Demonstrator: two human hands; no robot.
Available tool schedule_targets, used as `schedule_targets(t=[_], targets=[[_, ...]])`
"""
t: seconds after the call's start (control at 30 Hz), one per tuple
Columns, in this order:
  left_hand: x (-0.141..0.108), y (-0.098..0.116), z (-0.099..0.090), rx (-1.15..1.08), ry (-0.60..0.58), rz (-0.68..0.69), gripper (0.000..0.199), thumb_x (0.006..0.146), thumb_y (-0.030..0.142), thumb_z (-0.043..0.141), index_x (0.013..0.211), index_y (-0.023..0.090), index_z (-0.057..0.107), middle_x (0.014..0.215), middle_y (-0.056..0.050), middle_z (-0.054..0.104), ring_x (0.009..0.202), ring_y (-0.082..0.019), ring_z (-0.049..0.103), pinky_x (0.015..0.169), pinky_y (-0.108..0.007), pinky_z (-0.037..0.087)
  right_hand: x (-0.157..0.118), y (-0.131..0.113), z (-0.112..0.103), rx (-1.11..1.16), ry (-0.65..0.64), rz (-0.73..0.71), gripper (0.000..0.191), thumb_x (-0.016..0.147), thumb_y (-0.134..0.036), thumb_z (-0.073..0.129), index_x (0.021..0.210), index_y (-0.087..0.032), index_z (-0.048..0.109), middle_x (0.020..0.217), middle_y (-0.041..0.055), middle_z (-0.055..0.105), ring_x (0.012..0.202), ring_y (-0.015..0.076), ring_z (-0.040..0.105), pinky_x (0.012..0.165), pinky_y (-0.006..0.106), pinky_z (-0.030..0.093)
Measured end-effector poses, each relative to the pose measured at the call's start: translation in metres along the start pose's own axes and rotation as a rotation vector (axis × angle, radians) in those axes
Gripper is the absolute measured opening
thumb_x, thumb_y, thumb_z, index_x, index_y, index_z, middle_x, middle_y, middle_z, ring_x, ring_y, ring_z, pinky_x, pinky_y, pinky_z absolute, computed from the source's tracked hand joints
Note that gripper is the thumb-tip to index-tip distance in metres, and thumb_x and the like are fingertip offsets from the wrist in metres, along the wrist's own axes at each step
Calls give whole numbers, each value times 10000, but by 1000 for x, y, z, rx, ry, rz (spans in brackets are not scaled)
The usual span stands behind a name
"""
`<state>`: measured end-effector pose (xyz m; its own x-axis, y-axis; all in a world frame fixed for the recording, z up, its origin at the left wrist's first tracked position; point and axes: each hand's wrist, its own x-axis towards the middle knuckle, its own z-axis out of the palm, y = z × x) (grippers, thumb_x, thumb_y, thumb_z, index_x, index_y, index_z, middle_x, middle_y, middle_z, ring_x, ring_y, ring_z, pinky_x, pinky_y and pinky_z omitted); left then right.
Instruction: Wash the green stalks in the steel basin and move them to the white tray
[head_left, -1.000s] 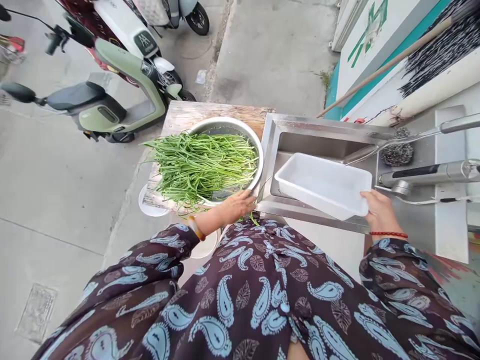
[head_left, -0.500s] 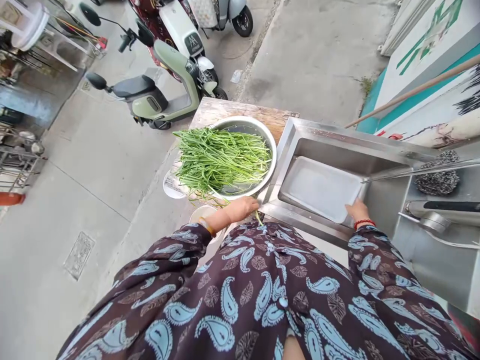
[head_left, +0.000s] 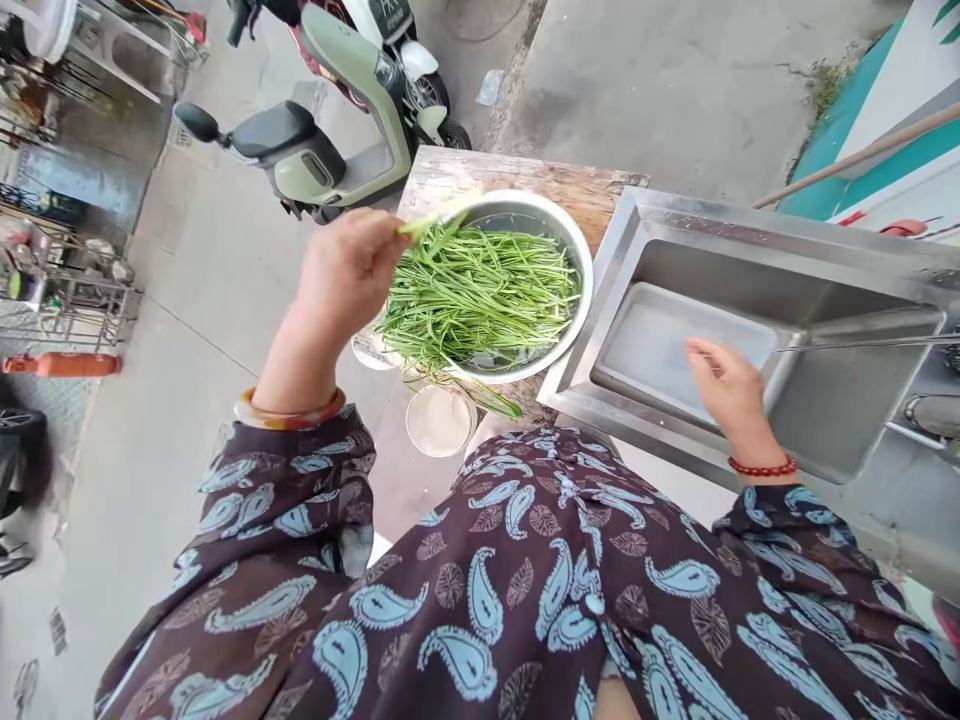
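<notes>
My left hand point(head_left: 349, 275) is raised at the left of a white-rimmed basin point(head_left: 581, 255), fingers closed in a pinch on a yellow-green stalk point(head_left: 431, 224). Inside the basin, long thin green vegetable stalks point(head_left: 487, 290), much like chives, lie in water; their leafy ends hang over the left and near rim. Above the metal sink point(head_left: 585, 370), my right hand point(head_left: 727, 385) has its fingers loosely extended, slightly blurred, with nothing visible in them. Beneath it in the sink sits a shallow pale tray point(head_left: 652, 335), apart from the hand.
The basin stands on a worn wooden board point(head_left: 525, 172) beside the sink. A round pale container point(head_left: 440, 420) is below the board. A thin rod point(head_left: 862, 345) crosses the sink's right side. A green scooter point(head_left: 360, 110) is parked beyond, with a gas cylinder point(head_left: 64, 364) far left.
My left hand has risen from the basin's near edge to its left side, a stalk now in its fingers. My right hand has let go of the tray and lifted. The view has shifted.
</notes>
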<state>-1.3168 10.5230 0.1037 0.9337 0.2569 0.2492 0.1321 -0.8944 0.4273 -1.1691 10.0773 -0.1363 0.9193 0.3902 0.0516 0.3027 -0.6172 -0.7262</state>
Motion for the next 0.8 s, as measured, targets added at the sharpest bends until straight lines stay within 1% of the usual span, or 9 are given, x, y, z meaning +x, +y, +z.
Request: schedule_targets(t=[0.13, 0.23, 0.33, 0.4, 0.5, 0.57, 0.63, 0.7, 0.8], targets=[[-9, -37, 61, 237, -244, 92, 301, 990, 350, 483, 938, 174, 721, 1049, -97, 648, 954, -203, 647, 817, -327, 523, -28, -113, 73, 202, -601, -320, 309, 980, -318, 526, 1173, -216, 744, 1209, 101, 735, 1037, 204, 706, 928, 328, 546], [-12, -69, 108, 57, -339, 143, 294, 951, 286, 476, 968, 176, 748, 1114, -113, 681, 1019, -217, 653, 917, -357, 522, -35, -172, 149, 64, -868, -201, 400, 921, -321, 645, 1289, -169, 682, 1184, 129, 741, 939, 228, 721, 868, 327, 544], [-9, -93, 119, -166, -378, 112, 287, 930, 269, 490, 971, 175, 758, 1026, -89, 723, 996, -219, 658, 976, -385, 493, -34, -204, 193, 7, -967, -66, 262, 935, -319, 626, 1099, -156, 748, 970, 92, 772, 919, 250, 712, 849, 329, 525], [-6, -104, 107, -333, -369, 30, 280, 940, 292, 502, 929, 162, 749, 907, -62, 724, 921, -202, 659, 944, -361, 493, -31, -218, 189, 175, -1003, -101, 256, 977, -322, 555, 962, -166, 757, 872, 55, 761, 859, 213, 697, 816, 311, 521], [0, -118, 76, -645, -232, -152, 278, 962, 365, 531, 886, 156, 698, 774, -28, 676, 797, -156, 641, 845, -295, 508, -22, -242, 140, 510, -830, -99, 317, 1018, -410, 500, 979, -193, 729, 831, 14, 735, 730, 148, 650, 706, 271, 524], [7, -125, 58, -840, -117, -260, 272, 964, 418, 553, 885, 177, 652, 688, 6, 605, 676, -126, 606, 738, -255, 512, -15, -263, 104, 664, -523, -42, 322, 1019, -476, 509, 1025, -219, 702, 849, 8, 722, 698, 132, 629, 663, 259, 524], [16, -126, 47, -972, -58, -309, 258, 963, 438, 563, 891, 196, 616, 642, 36, 526, 565, -101, 540, 623, -223, 483, -8, -287, 86, 766, -223, -25, 319, 998, -526, 547, 1032, -237, 679, 875, 11, 716, 708, 132, 626, 661, 261, 534], [27, -117, 46, -1033, -83, -281, 239, 968, 427, 553, 909, 201, 602, 661, 37, 519, 540, -88, 509, 563, -204, 449, -1, -308, 96, 834, -57, -17, 330, 984, -554, 563, 1038, -244, 661, 914, 19, 722, 725, 135, 633, 669, 266, 548], [40, -90, 59, -987, -255, -136, 237, 972, 411, 535, 998, 191, 619, 781, -3, 620, 641, -102, 571, 585, -206, 454, 17, -327, 154, 900, -49, 95, 335, 989, -554, 542, 1040, -238, 644, 969, 37, 736, 754, 140, 662, 669, 269, 562]])
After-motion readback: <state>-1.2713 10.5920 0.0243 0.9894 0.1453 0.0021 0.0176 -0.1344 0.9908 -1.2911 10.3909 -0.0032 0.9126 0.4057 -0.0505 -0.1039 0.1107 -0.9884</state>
